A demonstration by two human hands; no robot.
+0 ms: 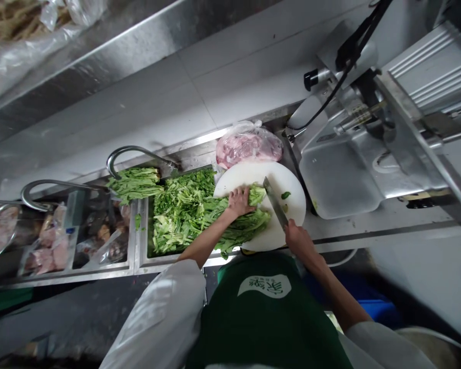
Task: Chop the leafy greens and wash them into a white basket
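Green apron [261, 328]: white leaf-shaped logo [265, 286], Chinese characters too small to read surely.
Leafy greens [246, 225]: on the round white board [238, 175], reaching over chopped greens [180, 220] in the sink.
Left hand [239, 202]: fingers open, laid over the leafy greens.
Right hand [297, 238]: fingers closed round the knife [275, 205].

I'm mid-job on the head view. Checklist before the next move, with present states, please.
1. Knife gripped in the right hand: ok.
2. Left hand resting on the greens: ok.
3. Left hand apart from the knife: ok, a gap shows.
4. Board free of loose bits: not ok, a leaf piece lies beyond the knife.
5. Board steady: cannot tell, its underside is hidden.
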